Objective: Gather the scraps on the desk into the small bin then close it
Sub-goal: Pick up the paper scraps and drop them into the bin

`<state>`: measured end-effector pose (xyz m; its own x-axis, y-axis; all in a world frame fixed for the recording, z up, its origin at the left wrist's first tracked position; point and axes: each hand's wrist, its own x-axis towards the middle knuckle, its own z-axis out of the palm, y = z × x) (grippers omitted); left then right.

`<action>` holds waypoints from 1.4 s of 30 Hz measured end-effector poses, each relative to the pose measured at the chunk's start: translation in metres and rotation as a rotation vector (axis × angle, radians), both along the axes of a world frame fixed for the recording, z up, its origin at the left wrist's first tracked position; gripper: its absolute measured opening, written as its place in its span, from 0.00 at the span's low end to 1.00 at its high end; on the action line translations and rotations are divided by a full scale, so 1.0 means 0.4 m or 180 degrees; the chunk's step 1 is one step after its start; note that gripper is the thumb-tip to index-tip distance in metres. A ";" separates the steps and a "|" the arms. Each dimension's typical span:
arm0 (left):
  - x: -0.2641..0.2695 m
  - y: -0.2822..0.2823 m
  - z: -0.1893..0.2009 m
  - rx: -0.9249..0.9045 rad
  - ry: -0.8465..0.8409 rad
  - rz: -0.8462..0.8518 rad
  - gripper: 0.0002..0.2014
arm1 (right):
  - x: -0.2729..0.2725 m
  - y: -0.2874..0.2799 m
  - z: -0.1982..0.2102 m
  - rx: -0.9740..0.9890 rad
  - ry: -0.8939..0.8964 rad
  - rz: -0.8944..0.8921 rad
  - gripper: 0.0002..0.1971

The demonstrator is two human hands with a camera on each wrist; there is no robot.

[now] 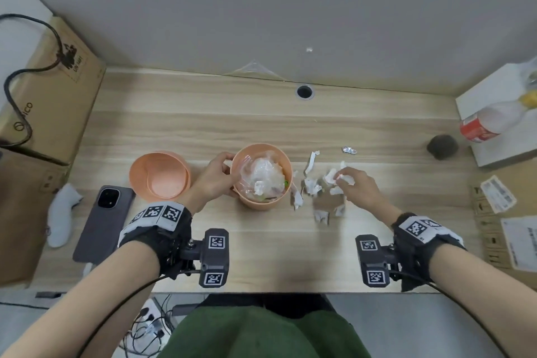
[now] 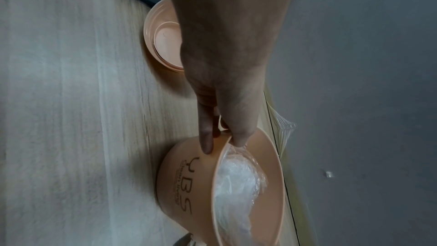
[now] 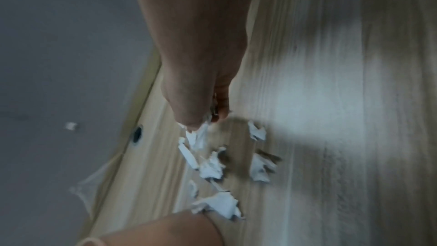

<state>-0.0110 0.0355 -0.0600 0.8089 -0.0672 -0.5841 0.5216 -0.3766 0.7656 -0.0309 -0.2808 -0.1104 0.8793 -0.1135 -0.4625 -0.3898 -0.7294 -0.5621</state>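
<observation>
The left hand (image 1: 213,180) grips the rim of the peach bin (image 1: 261,203), thumb inside, steadying it. The right hand (image 1: 359,186) pinches paper scraps (image 1: 312,186) just right of the bin. The bin holds crumpled plastic; most scraps and a foil piece (image 1: 348,150) remain outside. The lid (image 1: 159,176) lies left of the bin, off. Open desk (image 1: 276,256) lies nearer the person than the bin.

Bin (image 1: 261,203) at centre of the desk (image 1: 261,256), crumpled wrap (image 1: 266,173) inside it; lid (image 1: 159,176) to its left, phone (image 1: 103,222) left of the lid; paper scraps (image 1: 312,186) just right of the bin; bottle (image 1: 491,120) at far right.
</observation>
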 end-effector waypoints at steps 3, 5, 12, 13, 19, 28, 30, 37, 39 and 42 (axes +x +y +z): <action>-0.001 0.000 0.002 -0.0027 -0.0018 -0.0049 0.16 | 0.017 0.023 0.107 0.0716 -0.0115 -0.0305 0.07; -0.003 0.001 0.004 -0.0055 -0.0020 -0.0116 0.17 | 0.034 0.064 0.178 0.1009 -0.0154 -0.0260 0.08; -0.033 0.022 0.010 -0.0412 0.0137 -0.0293 0.22 | 0.072 0.301 0.280 0.1207 -0.0274 0.0689 0.09; -0.037 0.029 0.008 -0.0466 0.0172 -0.0312 0.24 | 0.073 0.333 0.265 0.1043 -0.0248 0.0943 0.08; -0.050 0.076 -0.005 -0.0572 0.0206 -0.0370 0.26 | 0.071 0.419 0.190 -0.0174 0.0460 0.2189 0.25; -0.018 0.080 -0.013 -0.0574 0.0156 -0.0336 0.25 | 0.086 0.335 0.328 0.0057 0.0200 0.2132 0.28; -0.012 0.076 -0.014 -0.0569 0.0141 -0.0355 0.24 | 0.081 0.313 0.325 0.0071 0.0018 0.1821 0.24; -0.007 0.072 -0.009 -0.0687 0.0127 -0.0391 0.22 | 0.030 0.336 0.255 -0.0269 0.0379 0.2179 0.12; -0.009 0.073 -0.009 -0.0720 0.0141 -0.0385 0.23 | 0.034 0.357 0.227 -0.0481 0.0068 0.2107 0.07; -0.010 0.076 -0.015 -0.0751 0.0149 -0.0387 0.24 | 0.051 0.392 0.193 -0.0623 -0.0289 0.1876 0.04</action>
<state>-0.0149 0.0659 -0.0659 0.7590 -0.3009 -0.5774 0.5203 -0.2526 0.8157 -0.0107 -0.1239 -0.0332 0.8548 0.3273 -0.4028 0.1523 -0.9001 -0.4082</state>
